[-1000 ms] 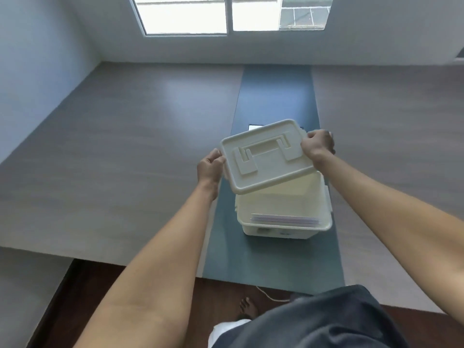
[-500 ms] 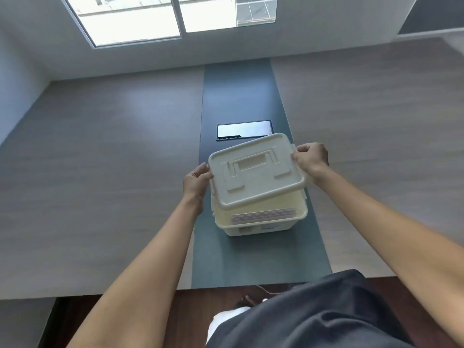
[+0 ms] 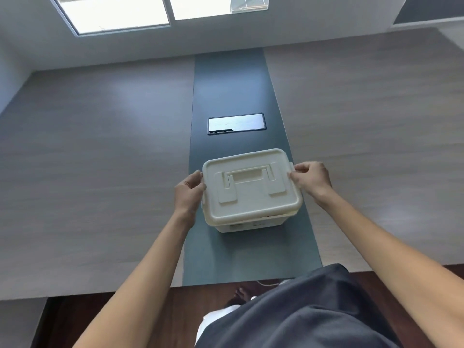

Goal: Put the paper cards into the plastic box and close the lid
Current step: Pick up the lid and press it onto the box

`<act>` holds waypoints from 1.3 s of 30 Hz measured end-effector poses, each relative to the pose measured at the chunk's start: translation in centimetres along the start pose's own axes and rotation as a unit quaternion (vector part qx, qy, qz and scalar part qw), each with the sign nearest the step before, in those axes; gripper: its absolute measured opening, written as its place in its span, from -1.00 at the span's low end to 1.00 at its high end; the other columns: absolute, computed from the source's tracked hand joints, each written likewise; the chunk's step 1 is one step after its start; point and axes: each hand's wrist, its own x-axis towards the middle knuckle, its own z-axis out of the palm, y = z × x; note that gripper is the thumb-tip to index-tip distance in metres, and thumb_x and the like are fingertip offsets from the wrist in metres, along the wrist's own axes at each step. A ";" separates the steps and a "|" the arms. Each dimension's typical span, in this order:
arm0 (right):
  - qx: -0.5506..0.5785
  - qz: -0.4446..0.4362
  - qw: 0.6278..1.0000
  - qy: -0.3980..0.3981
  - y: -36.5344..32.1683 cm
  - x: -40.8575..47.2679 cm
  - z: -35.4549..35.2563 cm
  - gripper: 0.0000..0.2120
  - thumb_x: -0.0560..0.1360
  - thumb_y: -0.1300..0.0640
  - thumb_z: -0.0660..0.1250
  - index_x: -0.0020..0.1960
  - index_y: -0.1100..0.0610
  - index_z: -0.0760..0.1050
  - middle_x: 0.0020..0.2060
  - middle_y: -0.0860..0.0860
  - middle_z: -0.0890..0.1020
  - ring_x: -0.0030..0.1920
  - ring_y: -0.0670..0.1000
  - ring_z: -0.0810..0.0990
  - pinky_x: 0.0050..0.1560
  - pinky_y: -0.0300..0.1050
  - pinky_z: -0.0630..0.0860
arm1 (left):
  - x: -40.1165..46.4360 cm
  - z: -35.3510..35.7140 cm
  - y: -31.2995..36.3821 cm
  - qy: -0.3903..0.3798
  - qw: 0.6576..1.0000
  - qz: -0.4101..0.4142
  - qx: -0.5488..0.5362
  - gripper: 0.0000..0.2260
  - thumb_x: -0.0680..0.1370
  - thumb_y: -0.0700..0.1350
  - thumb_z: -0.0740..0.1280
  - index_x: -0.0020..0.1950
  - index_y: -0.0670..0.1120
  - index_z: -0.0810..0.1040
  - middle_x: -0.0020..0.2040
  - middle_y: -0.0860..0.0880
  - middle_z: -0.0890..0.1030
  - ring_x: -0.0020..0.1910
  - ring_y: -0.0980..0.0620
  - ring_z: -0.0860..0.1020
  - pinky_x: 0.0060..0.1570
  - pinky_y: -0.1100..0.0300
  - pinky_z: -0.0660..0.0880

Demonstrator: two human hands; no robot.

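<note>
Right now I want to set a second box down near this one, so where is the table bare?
Wide bare wood lies left of the left hand and right of the right hand. The dark centre strip is free beyond the glossy black panel and before the box. Crowded: around the lid.

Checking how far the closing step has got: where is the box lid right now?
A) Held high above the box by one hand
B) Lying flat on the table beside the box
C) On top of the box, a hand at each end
C: the lid sits on the plastic box, with the left hand and right hand at its two ends.
</note>
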 end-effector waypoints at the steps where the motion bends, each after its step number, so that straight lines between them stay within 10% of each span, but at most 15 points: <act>1: 0.001 0.000 1.000 -0.005 0.4 0.0 0.1 -0.78 0.40 0.11 0.49 0.02 0.15 0.68 -0.05 0.02 0.73 -0.01 0.02 0.69 0.10 -0.06 0.60 | 0.0 0.1 0.0 0.005 1.000 0.001 -0.003 -0.70 0.53 -0.42 0.27 0.01 -0.04 0.63 -0.08 0.16 0.66 -0.05 0.16 0.57 0.02 0.37 0.48; 14: 0.001 -0.001 1.000 -0.026 2.0 -1.0 0.7 -0.65 0.45 0.07 0.48 0.19 0.19 0.62 0.03 0.04 0.71 0.06 0.04 0.67 0.20 0.03 0.58 | 0.3 -0.4 -2.9 0.024 0.997 -0.013 0.068 -0.59 0.55 -0.27 0.37 0.40 -0.19 0.46 0.25 0.05 0.53 0.23 0.08 0.53 0.25 0.21 0.46; 21: 0.120 0.079 0.983 -0.116 2.4 -1.0 1.8 -0.67 0.54 0.00 0.40 0.15 0.25 0.61 0.04 0.13 0.71 0.05 0.14 0.70 0.17 0.12 0.60 | 1.3 -1.3 -4.4 0.010 0.990 -0.139 0.020 -0.60 0.57 -0.02 0.39 0.33 -0.19 0.51 0.19 -0.10 0.64 0.08 -0.05 0.63 0.14 0.00 0.56; 35: 0.184 0.155 0.960 -0.143 1.1 -0.1 0.3 -0.55 0.35 0.17 0.59 0.15 0.34 0.57 0.00 0.16 0.69 -0.19 0.02 0.66 -0.27 -0.15 0.55 | 2.1 -1.5 -2.3 0.031 0.978 -0.204 -0.038 -0.68 0.49 -0.22 0.46 0.20 -0.26 0.53 -0.05 -0.13 0.66 -0.22 0.02 0.62 -0.44 0.22 0.54; 39: 0.072 0.053 0.992 -0.095 1.2 -0.3 0.4 -0.60 0.35 0.09 0.60 0.08 0.28 0.62 -0.03 0.10 0.71 -0.10 0.06 0.68 -0.13 -0.11 0.58 | 2.3 -1.5 -2.4 0.038 0.990 -0.131 0.035 -0.71 0.48 -0.24 0.47 0.17 -0.30 0.58 0.06 -0.19 0.66 -0.06 -0.07 0.63 -0.15 0.15 0.57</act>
